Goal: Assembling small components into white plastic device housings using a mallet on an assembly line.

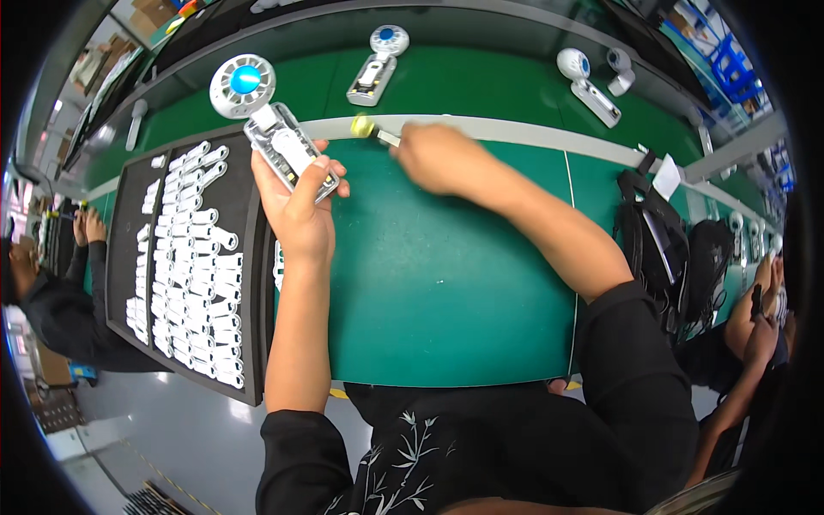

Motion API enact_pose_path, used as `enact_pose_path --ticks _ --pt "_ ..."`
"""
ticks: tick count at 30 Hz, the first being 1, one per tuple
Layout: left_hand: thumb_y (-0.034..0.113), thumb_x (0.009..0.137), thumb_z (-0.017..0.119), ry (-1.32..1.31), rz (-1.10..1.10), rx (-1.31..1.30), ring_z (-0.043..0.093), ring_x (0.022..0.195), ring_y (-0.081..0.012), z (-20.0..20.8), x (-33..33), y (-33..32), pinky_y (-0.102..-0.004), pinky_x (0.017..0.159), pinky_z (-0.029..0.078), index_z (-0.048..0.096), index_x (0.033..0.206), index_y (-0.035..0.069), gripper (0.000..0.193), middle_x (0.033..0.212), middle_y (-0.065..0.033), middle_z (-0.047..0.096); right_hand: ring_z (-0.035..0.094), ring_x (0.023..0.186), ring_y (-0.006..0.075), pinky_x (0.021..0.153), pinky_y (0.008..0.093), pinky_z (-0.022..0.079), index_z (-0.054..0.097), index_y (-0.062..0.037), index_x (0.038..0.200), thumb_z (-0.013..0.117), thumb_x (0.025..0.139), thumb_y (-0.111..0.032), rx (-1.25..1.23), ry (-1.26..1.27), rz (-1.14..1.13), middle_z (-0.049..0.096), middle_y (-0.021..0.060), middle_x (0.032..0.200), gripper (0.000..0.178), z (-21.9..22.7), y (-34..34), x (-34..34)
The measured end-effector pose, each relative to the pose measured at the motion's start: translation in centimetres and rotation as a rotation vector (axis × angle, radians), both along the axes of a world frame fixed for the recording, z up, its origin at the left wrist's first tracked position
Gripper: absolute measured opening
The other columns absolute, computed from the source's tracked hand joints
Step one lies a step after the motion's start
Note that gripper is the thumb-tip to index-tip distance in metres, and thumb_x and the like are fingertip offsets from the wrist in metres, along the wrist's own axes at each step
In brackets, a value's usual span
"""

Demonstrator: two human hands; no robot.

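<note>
The left hand (300, 215) grasps a handheld fan (273, 129) by its lower handle, holding it tilted above the far left of the green mat (446, 283), beside the black tray (256, 257), inner parts exposed. The right hand (439, 160) is curled around a small yellow-ended tool (374, 131), blurred and apart from the fan. For clean work, a firm grip on the handle's sides, thumb clear of the parts, and a slow, straight approach with the tool seem best.
</note>
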State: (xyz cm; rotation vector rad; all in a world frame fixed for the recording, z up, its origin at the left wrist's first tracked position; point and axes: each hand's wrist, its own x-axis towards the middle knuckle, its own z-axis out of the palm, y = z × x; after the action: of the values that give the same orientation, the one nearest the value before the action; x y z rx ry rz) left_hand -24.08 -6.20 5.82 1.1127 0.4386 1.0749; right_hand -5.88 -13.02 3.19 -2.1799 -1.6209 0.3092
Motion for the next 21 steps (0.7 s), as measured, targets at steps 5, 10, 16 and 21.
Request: enact_pose_path --ticks 5,10,16,21 --pt "0.001 0.083 0.059 -0.001 -0.032 -0.061 0.059 0.073 -0.0168 -0.2 -0.7 0.5 -0.0294 0.054 0.047 0.031 0.134 0.007 0.058 0.101 -0.0119 0.055 0.053 0.058 0.0301 0.056 0.0394 0.044 0.055 0.0010 0.092 0.049 0.099 -0.023 0.451 0.409 0.039 0.056 0.0149 0.067 0.026 9.1 -3.0 -3.1" --pt "0.000 0.081 0.058 0.028 -0.023 -0.040 0.059 0.073 -0.0161 -0.4 0.0 -0.2 -0.0283 0.052 0.045 0.032 0.133 0.007 0.058 0.100 -0.0107 0.055 0.045 0.054 0.0234 0.052 0.0350 0.041 0.056 -0.0021 0.091 0.053 0.099 -0.026 0.840 0.214 0.189 0.051 0.0121 0.063 0.025 6.2 -3.8 -6.1" --pt "-0.001 0.080 0.059 0.021 -0.031 -0.048 0.059 0.073 -0.0142 -0.5 0.3 0.0 -0.0249 0.050 0.043 0.035 0.131 0.007 0.057 0.098 -0.0094 0.056 0.048 0.054 0.0244 0.051 0.0359 0.041 0.053 -0.0018 0.092 0.049 0.100 -0.026 0.373 0.422 0.185 0.050 0.0124 0.065 0.026 7.7 -4.2 -5.8" --pt "-0.002 0.080 0.060 -0.087 -0.088 -0.102 0.059 0.069 -0.0135 -0.4 0.9 -0.6 -0.0237 0.048 0.042 0.035 0.130 0.007 0.056 0.095 -0.0084 0.056 0.051 0.053 0.0256 0.051 0.0362 0.040 0.048 -0.0013 0.089 0.043 0.102 -0.030 0.416 0.288 0.225 0.049 0.0144 0.064 0.032 6.8 -3.8 -4.2"
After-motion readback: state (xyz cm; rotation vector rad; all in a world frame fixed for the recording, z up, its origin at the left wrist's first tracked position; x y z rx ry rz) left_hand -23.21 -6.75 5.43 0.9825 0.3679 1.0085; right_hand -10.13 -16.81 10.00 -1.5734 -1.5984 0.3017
